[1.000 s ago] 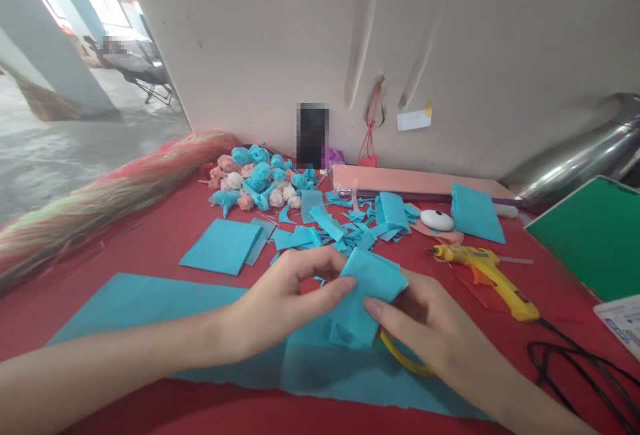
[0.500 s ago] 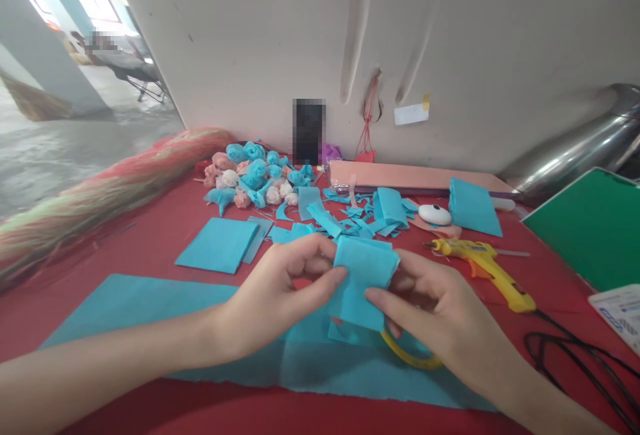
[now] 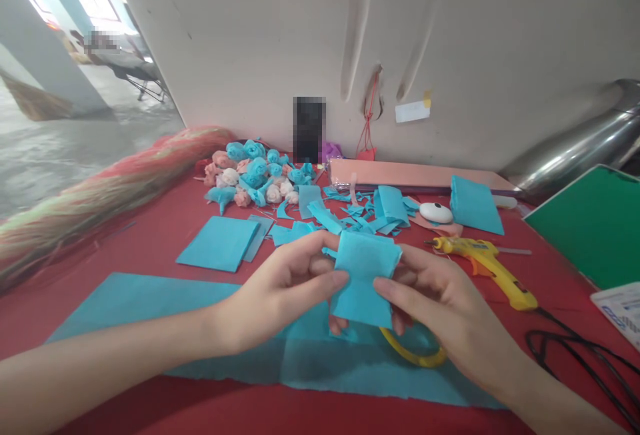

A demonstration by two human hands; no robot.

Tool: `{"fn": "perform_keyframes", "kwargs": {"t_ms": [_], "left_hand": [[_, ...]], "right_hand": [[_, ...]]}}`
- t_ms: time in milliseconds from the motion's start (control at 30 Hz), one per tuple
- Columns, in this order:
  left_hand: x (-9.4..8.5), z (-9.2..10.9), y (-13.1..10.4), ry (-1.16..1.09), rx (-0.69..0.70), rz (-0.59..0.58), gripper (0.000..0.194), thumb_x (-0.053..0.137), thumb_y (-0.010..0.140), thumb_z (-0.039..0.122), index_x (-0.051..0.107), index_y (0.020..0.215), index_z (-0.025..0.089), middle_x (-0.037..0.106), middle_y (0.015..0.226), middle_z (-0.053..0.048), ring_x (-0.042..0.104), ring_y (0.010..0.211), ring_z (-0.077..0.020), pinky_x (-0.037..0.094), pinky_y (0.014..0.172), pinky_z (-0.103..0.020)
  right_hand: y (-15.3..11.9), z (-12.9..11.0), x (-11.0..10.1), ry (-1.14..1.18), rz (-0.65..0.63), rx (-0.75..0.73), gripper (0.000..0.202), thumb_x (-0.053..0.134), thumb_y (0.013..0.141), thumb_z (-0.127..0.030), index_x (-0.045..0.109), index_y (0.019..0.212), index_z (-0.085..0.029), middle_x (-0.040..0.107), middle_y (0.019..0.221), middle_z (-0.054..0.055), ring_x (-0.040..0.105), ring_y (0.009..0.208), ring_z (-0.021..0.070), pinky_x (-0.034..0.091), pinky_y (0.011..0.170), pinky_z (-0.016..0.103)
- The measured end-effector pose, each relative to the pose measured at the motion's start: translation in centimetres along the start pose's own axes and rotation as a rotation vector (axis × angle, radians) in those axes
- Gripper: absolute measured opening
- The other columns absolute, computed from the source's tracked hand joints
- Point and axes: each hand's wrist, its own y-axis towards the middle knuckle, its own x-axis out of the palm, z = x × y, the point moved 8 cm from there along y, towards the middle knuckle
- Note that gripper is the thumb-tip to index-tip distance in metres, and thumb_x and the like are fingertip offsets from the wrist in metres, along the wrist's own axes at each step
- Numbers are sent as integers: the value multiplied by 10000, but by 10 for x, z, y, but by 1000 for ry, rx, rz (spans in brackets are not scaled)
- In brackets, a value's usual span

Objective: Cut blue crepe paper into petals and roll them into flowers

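Note:
My left hand (image 3: 280, 291) and my right hand (image 3: 440, 308) hold one folded piece of blue crepe paper (image 3: 364, 276) between them, lifted a little above the table. The left thumb and fingers pinch its left edge. The right thumb presses its lower right corner, with the other right fingers hidden behind it. Under both hands lies a large blue paper sheet (image 3: 150, 305) on the red tablecloth (image 3: 150, 248). A yellow loop, seemingly a scissors handle (image 3: 415, 355), pokes out beneath my right hand.
A yellow glue gun (image 3: 487, 269) and its black cord (image 3: 575, 355) lie to the right. Blue scraps (image 3: 360, 211), folded blue sheets (image 3: 220, 243), a pile of blue and pink paper roses (image 3: 255, 178), a pink flat box (image 3: 415, 175), a white oval object (image 3: 436, 212) and a green board (image 3: 595, 228) surround the hands.
Both hands have raised the folded blue paper slightly and turned it more upright. The right thumb has slid onto its lower right corner.

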Motion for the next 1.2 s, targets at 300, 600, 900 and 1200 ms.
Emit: {"fn": "perform_keyframes", "kwargs": {"t_ms": [300, 600, 900, 1200], "left_hand": [[-10, 2, 5, 21, 33, 82, 345, 447, 890, 207, 335, 1209, 278, 513, 622, 59, 561, 542, -81, 490, 528, -189], [-6, 0, 3, 341, 55, -32, 864, 763, 622, 233, 280, 1333, 317, 514, 1230, -37, 466, 1146, -231, 409, 937, -322], [-21, 1, 1, 172, -18, 236, 327, 453, 863, 367, 554, 603, 196, 571, 633, 37, 553, 755, -134, 456, 772, -226], [-27, -15, -2, 69, -105, 271, 182, 544, 820, 343, 622, 758, 191, 632, 738, 23, 582, 755, -131, 483, 701, -214]], "right_hand": [[3, 4, 9, 239, -176, -80, 232, 478, 878, -219, 430, 1106, -217, 536, 653, -29, 516, 539, 70, 370, 474, 156], [6, 12, 7, 351, -143, -17, 426, 561, 816, -206, 369, 1193, -254, 519, 681, -40, 497, 505, 49, 386, 443, 133], [8, 17, 7, 240, -59, 86, 493, 607, 756, -254, 340, 1170, -224, 499, 645, -59, 493, 485, 61, 347, 413, 139], [6, 16, 3, 224, -73, 79, 174, 650, 714, -166, 572, 870, -161, 554, 674, -41, 491, 543, 43, 428, 515, 127]]}}
